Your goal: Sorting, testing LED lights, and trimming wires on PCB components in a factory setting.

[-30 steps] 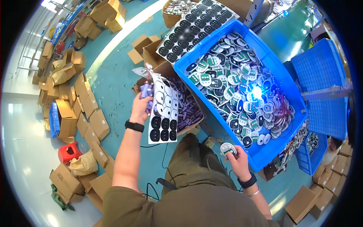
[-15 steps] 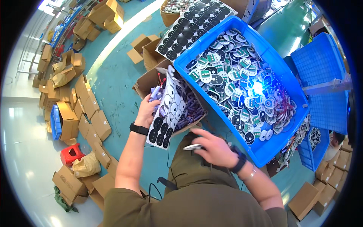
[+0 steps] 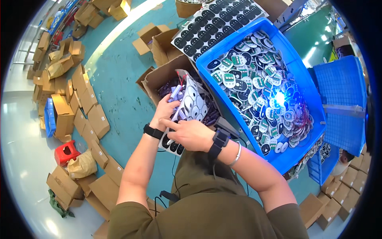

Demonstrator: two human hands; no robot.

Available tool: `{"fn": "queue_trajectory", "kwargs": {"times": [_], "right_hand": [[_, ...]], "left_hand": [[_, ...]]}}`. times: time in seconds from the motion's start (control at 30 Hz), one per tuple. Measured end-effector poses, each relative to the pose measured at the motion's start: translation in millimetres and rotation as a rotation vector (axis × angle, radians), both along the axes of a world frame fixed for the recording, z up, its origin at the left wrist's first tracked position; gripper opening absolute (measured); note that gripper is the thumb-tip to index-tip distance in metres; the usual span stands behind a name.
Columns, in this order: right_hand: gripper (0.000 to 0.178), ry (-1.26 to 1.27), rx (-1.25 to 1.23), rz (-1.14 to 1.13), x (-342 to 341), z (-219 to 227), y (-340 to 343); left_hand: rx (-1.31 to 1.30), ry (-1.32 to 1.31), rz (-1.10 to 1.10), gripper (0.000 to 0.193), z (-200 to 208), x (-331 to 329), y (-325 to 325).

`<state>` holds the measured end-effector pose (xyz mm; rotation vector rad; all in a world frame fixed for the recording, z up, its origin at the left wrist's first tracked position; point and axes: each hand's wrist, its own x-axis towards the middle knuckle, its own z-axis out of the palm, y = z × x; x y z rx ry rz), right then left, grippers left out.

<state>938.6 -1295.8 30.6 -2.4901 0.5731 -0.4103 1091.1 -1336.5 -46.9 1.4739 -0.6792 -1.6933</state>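
My left hand [image 3: 164,110] is closed around purple cylindrical battery cells [image 3: 175,94] with thin red wires, above an open cardboard box [image 3: 152,83] of similar cells. Against this hand leans a sticker sheet [image 3: 193,104] with pale oval cut-outs and black oval stickers, partly covered by my hands. My right hand [image 3: 191,134] is across the sheet's lower part, its index finger stretched toward my left wrist. Its other fingers are curled at a small white piece [image 3: 170,142], mostly hidden. Beside the box, a large blue tub [image 3: 223,104] is heaped with oval circuit boards [image 3: 258,83].
Another sheet of black oval stickers [image 3: 217,24] lies beyond the tub. A bright blue-white light [image 3: 280,98] glares among the boards. Blue crates [image 3: 338,87] stand at the right. Cardboard boxes [image 3: 81,89] and a red plastic stool [image 3: 66,152] are on the left.
My right hand has moved left and up from over my lap to the sticker sheet, close to my left wrist. My left hand has shifted slightly right with the cells; the view has shifted.
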Motion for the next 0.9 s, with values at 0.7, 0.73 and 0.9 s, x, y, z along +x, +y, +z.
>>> {"fn": "queue_trajectory", "kwargs": {"times": [0.7, 0.73, 0.9], "right_hand": [[0.014, -0.113, 0.225, -0.331, -55.5, -8.1, 11.2], [0.016, -0.177, 0.217, -0.365, -60.9, -9.0, 18.9], [0.019, -0.203, 0.277, -0.601, -119.2, 0.9, 67.9]], "left_hand": [[-0.051, 0.232, 0.047, 0.041, 156.1, 56.0, -27.6], [-0.036, 0.217, 0.081, 0.039, 173.5, 59.3, -27.2], [-0.274, -0.007, 0.162, 0.026, 274.3, 12.5, -18.7]]}}
